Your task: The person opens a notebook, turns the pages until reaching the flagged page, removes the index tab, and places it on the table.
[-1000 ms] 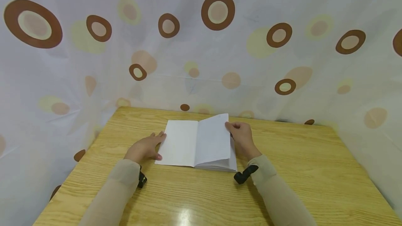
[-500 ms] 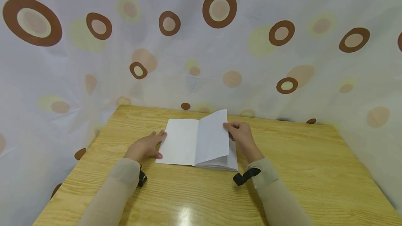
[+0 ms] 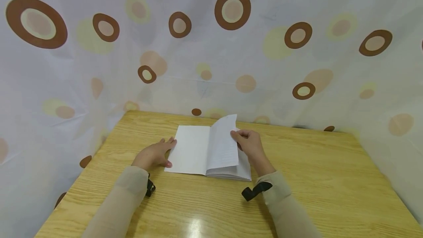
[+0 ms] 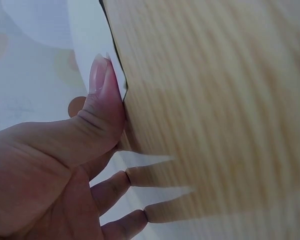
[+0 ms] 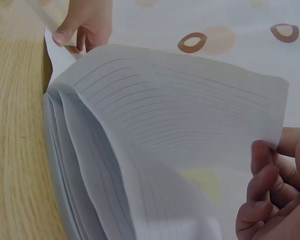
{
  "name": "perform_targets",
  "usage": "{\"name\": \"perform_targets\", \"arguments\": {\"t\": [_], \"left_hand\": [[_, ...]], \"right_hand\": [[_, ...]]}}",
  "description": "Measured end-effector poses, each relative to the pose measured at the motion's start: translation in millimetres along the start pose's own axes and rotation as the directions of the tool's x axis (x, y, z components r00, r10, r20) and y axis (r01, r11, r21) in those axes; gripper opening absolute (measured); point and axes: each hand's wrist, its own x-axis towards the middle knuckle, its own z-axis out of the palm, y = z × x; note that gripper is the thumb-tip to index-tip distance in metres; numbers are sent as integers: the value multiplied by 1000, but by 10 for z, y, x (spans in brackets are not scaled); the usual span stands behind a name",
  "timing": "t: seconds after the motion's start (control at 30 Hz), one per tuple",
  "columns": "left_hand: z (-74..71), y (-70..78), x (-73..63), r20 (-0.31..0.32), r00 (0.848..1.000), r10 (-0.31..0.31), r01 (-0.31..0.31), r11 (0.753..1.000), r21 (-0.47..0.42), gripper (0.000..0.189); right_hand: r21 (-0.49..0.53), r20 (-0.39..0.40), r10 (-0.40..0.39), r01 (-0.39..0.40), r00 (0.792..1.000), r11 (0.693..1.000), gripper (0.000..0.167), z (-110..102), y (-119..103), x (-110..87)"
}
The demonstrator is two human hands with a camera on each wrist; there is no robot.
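We see a white notebook [image 3: 190,150] lying open on the wooden table [image 3: 324,179]. At the notebook's left side, the left hand [image 3: 152,156] has its fingers spread wide. Its thumb rests on the notebook's near left corner, and its fingertips are farther up along the same edge. At the notebook's right side, the right hand [image 3: 251,145] pinches the outer edge of one page [image 3: 223,144]. We see that page bent up over the rest of the notebook, with thin lines on it. More pages sit under it, a little apart from each other. Nearer to us than the notebook, we see two light sleeves [image 3: 115,201] and a black band [image 3: 256,191] at each wrist. Behind the notebook hangs a white cloth [image 3: 185,54] with brown rings and pale yellow and peach spots.
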Motion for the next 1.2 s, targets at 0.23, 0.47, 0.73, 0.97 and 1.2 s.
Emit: {"name": "perform_targets", "arguments": {"t": [0.23,0.47,0.73,0.97,1.2], "left_hand": [[5,-14,11,0,1000,10,-10,1000,-14,94],[17,-46,38,14,1000,10,-10,1000,-28,95],[-4,-34,28,24,999,47,-47,999,-21,92],[-11,-79,35,41,996,76,-74,996,-56,93],[-38,-121,37,51,995,87,-83,993,-79,94]], "right_hand": [[-25,2,-8,8,1000,1000,37,73,-27,-44],[21,100,-68,66,993,998,30,113,-66,-99],[75,214,-116,103,970,992,31,198,-80,-156],[71,182,-100,89,978,994,21,309,-51,-185],[66,163,-109,99,981,993,16,423,-10,-213]]}}
